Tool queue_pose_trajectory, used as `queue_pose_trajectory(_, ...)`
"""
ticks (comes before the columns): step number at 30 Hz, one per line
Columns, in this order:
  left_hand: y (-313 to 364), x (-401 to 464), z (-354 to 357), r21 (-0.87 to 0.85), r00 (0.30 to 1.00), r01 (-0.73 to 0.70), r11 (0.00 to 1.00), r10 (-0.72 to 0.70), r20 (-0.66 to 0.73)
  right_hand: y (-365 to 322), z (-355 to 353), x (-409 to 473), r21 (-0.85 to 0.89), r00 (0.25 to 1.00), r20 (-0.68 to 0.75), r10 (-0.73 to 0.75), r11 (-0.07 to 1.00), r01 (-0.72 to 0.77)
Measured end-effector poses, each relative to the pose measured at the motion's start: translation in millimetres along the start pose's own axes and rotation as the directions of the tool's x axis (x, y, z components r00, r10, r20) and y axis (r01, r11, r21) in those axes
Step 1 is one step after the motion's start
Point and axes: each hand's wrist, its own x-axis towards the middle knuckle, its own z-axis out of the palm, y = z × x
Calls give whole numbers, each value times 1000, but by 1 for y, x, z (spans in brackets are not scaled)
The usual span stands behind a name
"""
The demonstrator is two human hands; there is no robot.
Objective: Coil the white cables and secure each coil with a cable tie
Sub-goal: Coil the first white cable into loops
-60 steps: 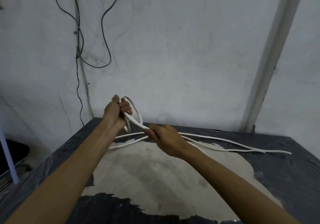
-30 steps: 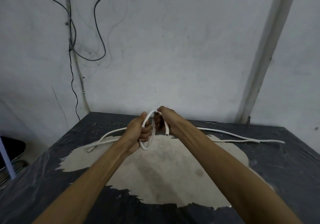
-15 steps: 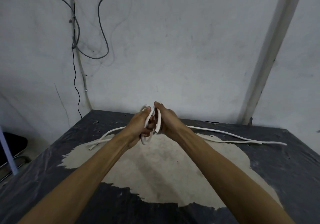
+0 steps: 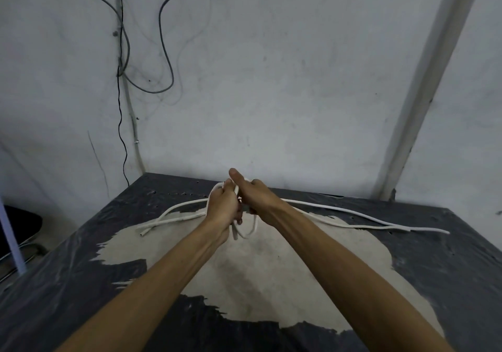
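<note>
Two hands meet on the small coil (image 4: pixel 245 226) of white cable, held just above the bench (image 4: pixel 434 270) near its far middle. Your left hand (image 4: pixel 224 209) has its fingers curled round the coil's upper part; your right hand (image 4: pixel 255 196) grips it from the other side, thumb raised. Half a second ago the loops were bunched tight and almost hidden between your hands; now a loop hangs clear below them, and the hands sit a little farther right. Two seconds ago your hands were apart, with a strand stretched between them.

Loose white cables (image 4: pixel 353 220) lie flat on the bench behind your hands: one pair of ends trails left (image 4: pixel 168 217), another long run reaches right toward the edge (which strand feeds the coil, you cannot tell from here). Between your forearms the pale worn patch (image 4: pixel 258 275) of the bench lies bare, with dark covering round it out to the side edges.

Beyond the far edge stands the grey wall (image 4: pixel 271 80), close behind your hands. Dark wires (image 4: pixel 165 39) hang down it at upper left, and a pale vertical trim (image 4: pixel 423 88) runs down at right.
</note>
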Motion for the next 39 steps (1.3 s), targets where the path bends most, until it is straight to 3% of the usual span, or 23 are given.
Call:
queue_pose_trajectory(2,3,3,-5,-62,999,31,998,-31,10,2,-5,-3,-116,999,-27,-26,993,23)
queue_pose_trajectory(4,10,9,-15,-215,989,129,968,-111,94,6,-10,-8,-347,964,-191,-185,931,110)
queue_pose_trajectory(7,15,15,-27,-331,952,253,909,-173,253,17,-15,-13,-592,776,-421,-469,790,156)
queue_pose_trajectory(9,16,13,-30,-373,918,307,876,-170,357,23,-17,-12,-584,693,-471,-545,782,218)
queue_pose_trajectory(10,16,12,-30,-402,899,330,854,-155,410,24,-20,-10,-497,715,-478,-510,828,259)
queue_pose_trajectory(11,16,10,-31,-432,880,351,831,-135,455,24,-23,-8,-367,784,-449,-428,889,275)
queue_pose_trajectory(13,18,7,-34,-466,841,388,795,-100,531,20,-30,-9,-122,938,-256,-234,970,209)
queue_pose_trajectory(14,19,5,-35,-466,821,401,788,-84,564,17,-34,-11,-48,977,-133,-167,986,162)
queue_pose_trajectory(17,21,1,-37,-450,773,422,787,-53,632,15,-44,-14,98,990,93,-107,990,98)
queue_pose_trajectory(19,23,-1,-39,-431,750,424,796,-42,660,14,-43,-17,81,992,45,-115,990,111)
queue_pose_trajectory(22,27,-5,-38,-399,744,404,823,-42,666,13,-40,-20,-21,955,-186,-232,973,232)
queue_pose_trajectory(24,30,-5,-36,-378,787,368,849,-68,613,13,-39,-22,-45,909,-288,-301,953,301)
queue_pose_trajectory(27,31,-2,-31,-332,885,278,901,-106,453,7,-38,-24,25,902,-319,-289,949,313)
queue_pose_trajectory(31,24,-2,-19,-183,996,18,983,-3,85,0,-33,-25,139,938,-301,-173,965,223)
queue_pose_trajectory(35,15,-5,-11,110,944,-243,964,261,-201,-1,-24,-28,281,951,-303,-58,948,147)
queue_pose_trajectory(39,7,-4,-11,206,892,-327,922,374,-256,-2,-18,-34,291,947,-320,-25,949,123)
